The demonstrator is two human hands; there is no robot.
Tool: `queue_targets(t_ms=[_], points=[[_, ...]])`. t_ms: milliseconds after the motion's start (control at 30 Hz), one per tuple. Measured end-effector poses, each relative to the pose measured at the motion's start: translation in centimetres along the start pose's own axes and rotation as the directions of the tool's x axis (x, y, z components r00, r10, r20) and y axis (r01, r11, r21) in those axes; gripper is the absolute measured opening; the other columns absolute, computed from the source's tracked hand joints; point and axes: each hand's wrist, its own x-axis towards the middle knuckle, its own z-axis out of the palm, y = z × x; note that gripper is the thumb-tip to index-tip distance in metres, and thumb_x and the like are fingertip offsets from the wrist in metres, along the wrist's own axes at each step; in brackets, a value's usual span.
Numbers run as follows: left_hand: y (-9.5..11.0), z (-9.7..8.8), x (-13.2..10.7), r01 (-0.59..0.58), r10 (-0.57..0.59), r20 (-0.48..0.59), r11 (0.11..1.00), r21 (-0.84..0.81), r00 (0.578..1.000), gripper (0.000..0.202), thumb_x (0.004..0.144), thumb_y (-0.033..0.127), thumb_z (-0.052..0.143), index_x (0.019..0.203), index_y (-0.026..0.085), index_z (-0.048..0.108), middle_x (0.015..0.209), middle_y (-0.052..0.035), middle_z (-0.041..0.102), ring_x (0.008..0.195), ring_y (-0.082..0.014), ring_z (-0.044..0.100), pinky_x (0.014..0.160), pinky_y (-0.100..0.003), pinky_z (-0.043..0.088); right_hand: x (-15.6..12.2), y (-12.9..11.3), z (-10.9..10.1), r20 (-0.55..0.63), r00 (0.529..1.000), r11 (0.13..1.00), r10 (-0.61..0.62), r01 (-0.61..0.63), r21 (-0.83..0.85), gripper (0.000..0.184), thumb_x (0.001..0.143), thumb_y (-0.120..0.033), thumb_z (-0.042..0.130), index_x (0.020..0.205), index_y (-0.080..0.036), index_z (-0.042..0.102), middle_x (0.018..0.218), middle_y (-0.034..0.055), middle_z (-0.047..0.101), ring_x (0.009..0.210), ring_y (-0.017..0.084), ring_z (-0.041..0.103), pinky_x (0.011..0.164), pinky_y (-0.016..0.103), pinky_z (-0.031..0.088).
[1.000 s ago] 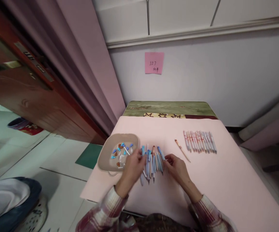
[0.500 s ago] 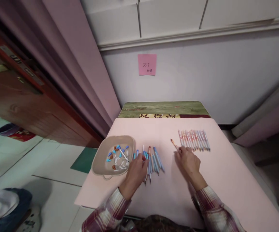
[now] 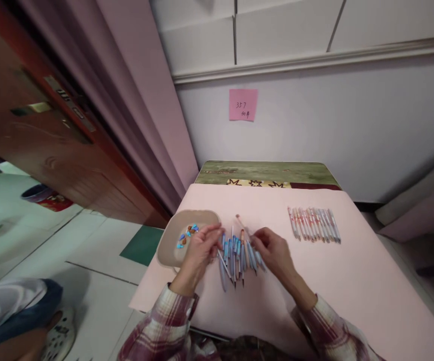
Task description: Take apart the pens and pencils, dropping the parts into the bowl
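Observation:
My left hand [image 3: 202,245] is over the right side of a beige tray [image 3: 167,225], its fingers stretched out and apart, with nothing visible in them. Pinched in my right hand [image 3: 277,253] is a slim pen [image 3: 240,221], its pinkish-brown end pointing up and left; the rest is hidden or blurred. Between my hands lies a loose pile of blue, white and brown pens [image 3: 235,258], some with dark tips. Small blue and brown pieces [image 3: 189,231] sit in the tray, partly covered by my left hand.
A neat row of pale pens with reddish marks [image 3: 313,225] lies on the right of the pink-covered table [image 3: 314,291]. A pink note [image 3: 243,105] is stuck on the wall behind. On the left, another person's shoe [image 3: 59,336] rests on the floor.
My right hand has moved left to the pile with the pen. My left hand has left the pile toward the tray and its fingers have spread. The view has turned slightly left.

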Motion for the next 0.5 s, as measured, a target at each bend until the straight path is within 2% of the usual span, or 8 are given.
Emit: queue_targets(t_ms=[67, 133, 200, 267, 333, 367, 500], points=[[-0.5, 0.5, -0.2, 0.072, -0.063, 0.084, 0.991, -0.112, 0.994, 0.044, 0.063, 0.033, 0.08, 0.1, 0.012, 0.066, 0.079, -0.0068, 0.07, 0.044, -0.005, 0.05, 0.034, -0.015, 0.028, -0.7, -2.4, 2.5, 0.212, 0.976, 0.914, -0.049, -0.042, 0.404, 0.031, 0.082, -0.051, 0.058, 0.082, -0.02, 0.06, 0.068, 0.0027, 0.066, 0.063, 0.016, 0.062, 0.058, 0.026, 0.046], [-0.5, 0.4, -0.3, 0.081, -0.063, 0.095, 0.978, -0.194, 0.993, 0.04, 0.064, 0.03, 0.08, 0.097, 0.011, 0.067, 0.083, -0.0077, 0.071, 0.043, -0.0027, 0.047, 0.034, -0.014, 0.027, -1.1, -4.0, 4.3, 0.336, 0.941, 0.79, -0.05, -0.168, 0.589, 0.035, 0.078, -0.053, 0.063, 0.079, -0.019, 0.057, 0.064, 0.0001, 0.064, 0.055, 0.012, 0.057, 0.053, 0.023, 0.044], [-0.4, -0.3, -0.2, 0.063, -0.05, 0.061, 0.969, -0.237, 0.997, 0.035, 0.065, 0.028, 0.08, 0.092, 0.011, 0.066, 0.082, -0.0068, 0.071, 0.039, 0.0, 0.042, 0.033, -0.013, 0.023, -1.2, -4.6, 5.4, 0.46, 0.888, 0.711, 0.0, -0.324, 0.624, 0.041, 0.077, -0.058, 0.062, 0.078, -0.017, 0.058, 0.058, -0.0028, 0.059, 0.045, 0.008, 0.049, 0.045, 0.02, 0.037], [-0.3, -1.2, -0.2, 0.04, -0.036, 0.022, 0.97, -0.24, 0.999, 0.033, 0.065, 0.029, 0.079, 0.088, 0.011, 0.066, 0.08, -0.0062, 0.071, 0.037, 0.0012, 0.038, 0.032, -0.012, 0.02, -1.1, -4.6, 6.0, 0.581, 0.813, 0.67, 0.037, -0.452, 0.589, 0.049, 0.079, -0.063, 0.057, 0.077, -0.015, 0.061, 0.05, -0.0051, 0.052, 0.037, 0.006, 0.04, 0.039, 0.019, 0.03], [-0.3, -2.0, -0.1, 0.008, -0.012, -0.019, 0.976, -0.219, 1.0, 0.033, 0.065, 0.03, 0.079, 0.087, 0.01, 0.065, 0.079, -0.006, 0.071, 0.035, 0.0014, 0.037, 0.03, -0.012, 0.019, -1.0, -4.5, 6.5, 0.634, 0.772, 0.661, 0.043, -0.498, 0.561, 0.053, 0.078, -0.066, 0.056, 0.077, -0.014, 0.064, 0.048, -0.0054, 0.05, 0.036, 0.005, 0.037, 0.038, 0.019, 0.028], [-0.3, -2.3, -0.1, -0.008, -0.001, -0.041, 0.978, -0.206, 0.999, 0.033, 0.065, 0.031, 0.079, 0.086, 0.01, 0.065, 0.077, -0.0054, 0.07, 0.034, 0.0013, 0.037, 0.03, -0.013, 0.018, -0.9, -4.5, 6.8, 0.619, 0.784, 0.666, 0.036, -0.481, 0.57, 0.051, 0.076, -0.065, 0.06, 0.076, -0.014, 0.064, 0.05, -0.005, 0.052, 0.037, 0.005, 0.039, 0.039, 0.019, 0.029], [-0.3, -2.7, -0.1, -0.042, 0.02, -0.113, 0.981, -0.191, 0.993, 0.034, 0.063, 0.033, 0.079, 0.084, 0.011, 0.064, 0.067, -0.0015, 0.068, 0.031, 0.0003, 0.036, 0.029, -0.013, 0.02, -0.8, -4.9, 7.8, 0.41, 0.912, 0.695, -0.012, -0.287, 0.659, 0.044, 0.057, -0.051, 0.083, 0.07, -0.016, 0.058, 0.055, -0.005, 0.056, 0.048, 0.007, 0.047, 0.048, 0.019, 0.036]])
